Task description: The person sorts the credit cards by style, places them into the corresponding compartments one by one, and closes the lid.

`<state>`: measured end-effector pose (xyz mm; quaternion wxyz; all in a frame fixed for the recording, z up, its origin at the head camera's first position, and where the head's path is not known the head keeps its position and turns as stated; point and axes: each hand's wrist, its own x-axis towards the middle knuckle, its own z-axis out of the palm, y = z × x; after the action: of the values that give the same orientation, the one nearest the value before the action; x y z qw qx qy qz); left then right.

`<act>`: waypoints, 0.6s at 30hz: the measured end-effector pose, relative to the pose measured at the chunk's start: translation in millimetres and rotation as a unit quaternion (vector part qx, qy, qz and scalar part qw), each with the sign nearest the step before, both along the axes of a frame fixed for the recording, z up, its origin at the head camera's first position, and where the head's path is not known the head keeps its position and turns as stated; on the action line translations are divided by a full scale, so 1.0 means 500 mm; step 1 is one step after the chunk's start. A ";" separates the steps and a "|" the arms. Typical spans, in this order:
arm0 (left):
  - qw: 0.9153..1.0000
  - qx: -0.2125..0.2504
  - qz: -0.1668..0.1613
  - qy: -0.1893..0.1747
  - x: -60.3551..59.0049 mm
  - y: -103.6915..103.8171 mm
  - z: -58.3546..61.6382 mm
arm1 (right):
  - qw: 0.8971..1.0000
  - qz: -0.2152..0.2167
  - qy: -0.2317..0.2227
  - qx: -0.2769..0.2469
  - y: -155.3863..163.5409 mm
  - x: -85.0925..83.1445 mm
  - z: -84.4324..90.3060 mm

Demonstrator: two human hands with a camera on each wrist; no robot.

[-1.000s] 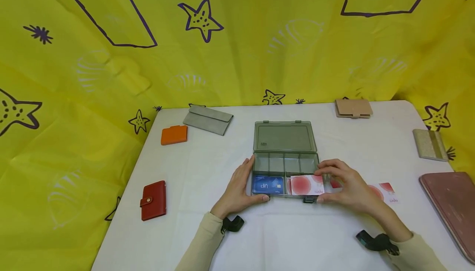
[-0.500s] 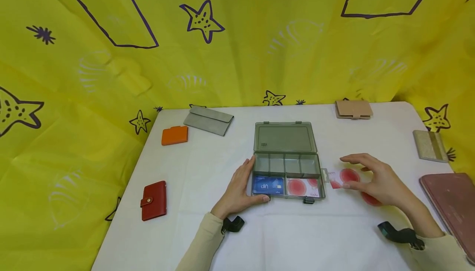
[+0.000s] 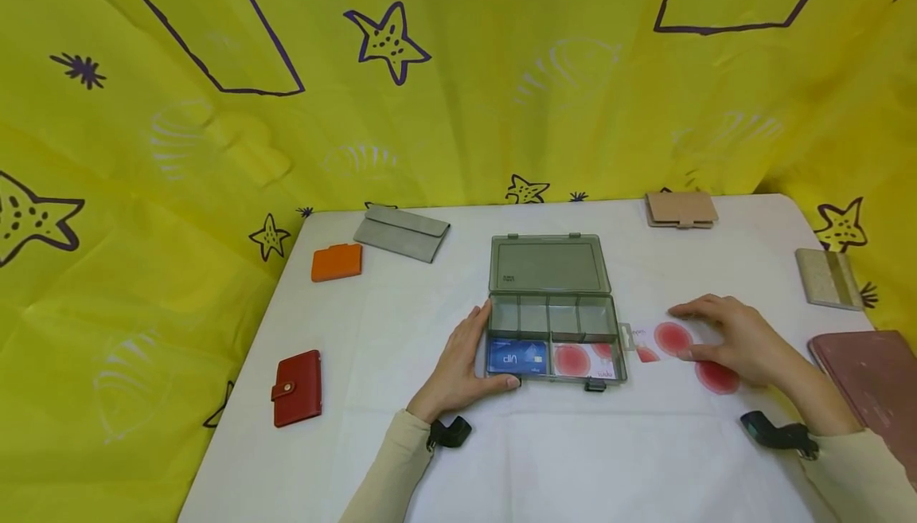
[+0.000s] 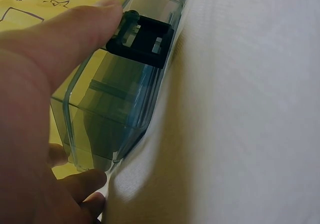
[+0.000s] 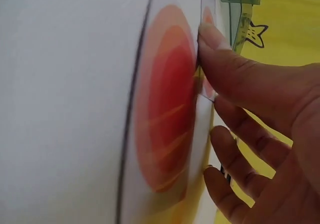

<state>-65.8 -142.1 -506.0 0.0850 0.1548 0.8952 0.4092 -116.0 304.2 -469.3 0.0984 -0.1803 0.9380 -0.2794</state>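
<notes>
Fingertips [image 5: 215, 39] of the right hand [image 5: 265, 119] on a red-circled white card [image 5: 167, 109], flat on the white table [image 5: 65, 94].

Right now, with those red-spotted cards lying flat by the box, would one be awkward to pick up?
Probably. The cards lie thin and flat on the table, so the right hand likely must slide or pry an edge. They look glossy, stiff and light, perhaps slippery.

Blue card [image 3: 517, 358], front-left compartment of the open grey organiser box [image 3: 552, 312]: white lettering, apparently "vip", seen upside down from the head view. White card with red circles [image 3: 583, 361], compartment at its 3 o'clock: small print at the lower right corner, too small to read. Box lid: small dark mark at the lower left, illegible.
</notes>
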 end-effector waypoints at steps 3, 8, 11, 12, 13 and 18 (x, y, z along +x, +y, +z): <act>1.000 0.001 0.000 -0.001 0.000 0.000 0.001 | 1.000 0.004 -0.010 0.012 -0.005 -0.004 0.006; 1.000 0.000 -0.006 -0.005 0.002 0.000 0.003 | 0.999 0.007 -0.030 0.023 -0.004 -0.005 0.007; 1.000 -0.002 -0.009 -0.006 0.002 0.000 0.003 | 1.000 0.007 -0.019 0.015 0.002 -0.002 0.006; 1.000 -0.003 -0.009 -0.007 0.002 0.000 0.003 | 1.000 0.005 -0.006 0.014 0.004 -0.002 0.005; 1.000 -0.003 -0.008 -0.006 0.001 0.000 0.002 | 1.000 0.005 0.009 0.010 0.005 -0.002 0.004; 1.000 -0.003 -0.005 -0.005 0.000 -0.002 0.002 | 0.998 -0.009 0.062 -0.010 0.012 -0.005 0.004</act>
<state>-65.6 -143.0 -505.2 0.0924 0.1566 0.8953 0.4067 -118.7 310.3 -467.2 0.0357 -0.1897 0.9411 -0.2775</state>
